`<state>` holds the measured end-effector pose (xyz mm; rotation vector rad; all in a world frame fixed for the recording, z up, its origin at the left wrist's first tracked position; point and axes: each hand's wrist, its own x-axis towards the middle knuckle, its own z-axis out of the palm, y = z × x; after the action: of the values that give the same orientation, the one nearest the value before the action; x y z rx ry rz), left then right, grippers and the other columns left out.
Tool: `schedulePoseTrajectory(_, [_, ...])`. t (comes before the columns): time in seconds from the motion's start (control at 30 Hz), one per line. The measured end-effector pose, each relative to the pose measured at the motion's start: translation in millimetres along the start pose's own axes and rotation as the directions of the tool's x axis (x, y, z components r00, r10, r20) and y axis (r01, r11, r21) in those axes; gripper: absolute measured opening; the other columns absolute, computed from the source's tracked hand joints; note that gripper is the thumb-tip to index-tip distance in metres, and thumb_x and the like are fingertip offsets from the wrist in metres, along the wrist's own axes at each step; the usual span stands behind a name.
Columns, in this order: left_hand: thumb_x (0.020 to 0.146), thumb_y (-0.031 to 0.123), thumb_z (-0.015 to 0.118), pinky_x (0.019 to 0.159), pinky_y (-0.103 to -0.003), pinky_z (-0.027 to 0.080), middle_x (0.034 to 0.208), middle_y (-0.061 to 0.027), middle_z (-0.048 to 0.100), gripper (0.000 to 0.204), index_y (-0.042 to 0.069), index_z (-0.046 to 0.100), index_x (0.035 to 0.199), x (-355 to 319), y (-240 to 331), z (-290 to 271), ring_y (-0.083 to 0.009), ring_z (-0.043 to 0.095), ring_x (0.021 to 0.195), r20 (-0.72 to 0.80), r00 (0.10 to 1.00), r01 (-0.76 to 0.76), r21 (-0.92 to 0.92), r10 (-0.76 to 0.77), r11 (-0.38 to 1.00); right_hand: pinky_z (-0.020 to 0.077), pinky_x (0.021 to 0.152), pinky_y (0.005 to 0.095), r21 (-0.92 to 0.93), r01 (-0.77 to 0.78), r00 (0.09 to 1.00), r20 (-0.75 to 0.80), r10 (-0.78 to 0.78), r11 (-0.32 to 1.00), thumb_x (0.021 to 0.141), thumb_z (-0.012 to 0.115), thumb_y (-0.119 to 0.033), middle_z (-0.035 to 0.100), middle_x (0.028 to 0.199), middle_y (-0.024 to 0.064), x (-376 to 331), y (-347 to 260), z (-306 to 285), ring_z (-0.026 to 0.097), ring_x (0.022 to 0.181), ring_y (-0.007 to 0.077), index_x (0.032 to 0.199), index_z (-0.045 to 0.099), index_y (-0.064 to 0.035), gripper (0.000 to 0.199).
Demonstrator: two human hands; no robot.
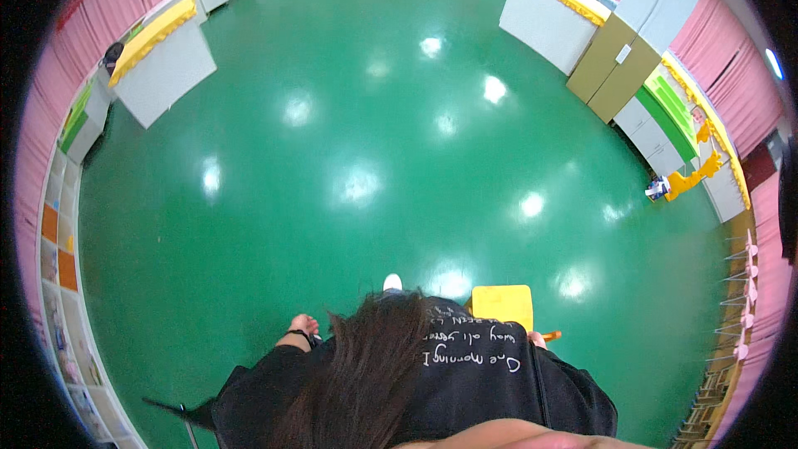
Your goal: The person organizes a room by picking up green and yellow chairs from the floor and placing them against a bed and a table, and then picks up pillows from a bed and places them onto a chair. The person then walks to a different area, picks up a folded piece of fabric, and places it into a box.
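My left hand [305,324] hangs at my left side, with a black band on its wrist. Its small, loosely bent fingers look apart, and nothing shows in them. On the other side my right hand [536,338] is partly hidden by my dark sleeve. Its fingers are closed round an orange rod-like handle [553,335], whose end juts out to the right. What the handle belongs to is hidden. Just in front of that hand is a flat yellow square panel [501,304], like a stool seat, its near edge covered by my black shirt.
Green shiny floor [332,133] stretches ahead. White counters with yellow frilled covers [162,75] stand around it. To the right are an olive-and-grey cabinet [611,66], an orange giraffe-like figure [694,179] and pink chairs [748,293]. Low white shelves [79,316] line the left.
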<state>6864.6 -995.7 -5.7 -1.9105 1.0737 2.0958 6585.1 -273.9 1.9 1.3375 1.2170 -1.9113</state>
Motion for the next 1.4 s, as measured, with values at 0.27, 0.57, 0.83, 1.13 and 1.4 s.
schedulePoseTrajectory(0.27, [0.074, 0.013, 0.047, 0.053, -0.038, 0.044, 0.067, -0.0108, 0.056, 0.012, 0.004, 0.055, 0.076, 83, 262, 191, -0.0253, 0.055, 0.060, 0.184, 0.982, -0.082, 0.181, 0.048, 0.980, 0.0391, 0.077, 0.0531, 0.199, -0.150, 0.968, -0.168, 0.185, 0.968, 0.071, 0.044, -0.007, 0.052, 0.093, 0.0229, -7, -115, 239, 0.049, 0.086, 0.0393, 0.081, 0.044, 0.0004, 0.013])
schedulePoseTrajectory(0.57, [0.080, 0.020, 0.052, 0.070, -0.043, 0.044, 0.091, -0.0094, 0.057, 0.027, 0.009, 0.047, 0.104, 153, 441, 376, -0.0249, 0.054, 0.084, 0.245, 0.968, -0.154, 0.437, 0.047, 0.886, 0.0422, 0.074, 0.0406, -0.035, -0.124, 0.964, -0.240, 0.112, 0.992, 0.076, 0.044, -0.009, 0.056, 0.084, 0.0196, 83, -256, 416, 0.053, 0.077, 0.0316, 0.083, 0.054, 0.0023, 0.017])
schedulePoseTrajectory(0.83, [0.084, 0.015, 0.045, 0.063, -0.039, 0.045, 0.085, -0.0109, 0.056, 0.019, 0.001, 0.051, 0.095, 230, 598, 475, -0.0241, 0.055, 0.075, 0.283, 0.954, -0.233, 0.509, 0.094, 0.829, 0.0419, 0.075, 0.0405, -0.077, -0.114, 0.988, -0.112, 0.105, 0.991, 0.076, 0.045, -0.009, 0.056, 0.086, 0.0195, 164, -411, 594, 0.052, 0.080, 0.0315, 0.085, 0.053, 0.0018, 0.016])
schedulePoseTrajectory(1.13, [0.084, 0.017, 0.044, 0.074, -0.043, 0.046, 0.102, -0.0183, 0.054, 0.032, -0.005, 0.047, 0.108, 317, 793, 651, -0.0304, 0.055, 0.087, 0.166, 0.986, -0.109, 0.649, -0.001, 0.753, 0.0416, 0.077, 0.0405, -0.056, -0.078, 0.990, -0.121, 0.071, 0.995, 0.075, 0.046, -0.008, 0.055, 0.089, 0.0192, 257, -570, 763, 0.052, 0.082, 0.0315, 0.088, 0.052, 0.0012, 0.017])
schedulePoseTrajectory(1.4, [0.083, 0.014, 0.044, 0.064, -0.041, 0.047, 0.091, -0.0139, 0.058, 0.024, -0.002, 0.050, 0.100, 404, 1010, 836, -0.0260, 0.057, 0.075, 0.163, 0.981, -0.172, 0.484, 0.105, 0.858, 0.0413, 0.078, 0.0405, 0.031, -0.028, 0.986, -0.161, 0.032, 0.999, 0.075, 0.046, -0.008, 0.055, 0.091, 0.0191, 310, -722, 914, 0.052, 0.085, 0.0314, 0.090, 0.051, 0.0007, 0.018])
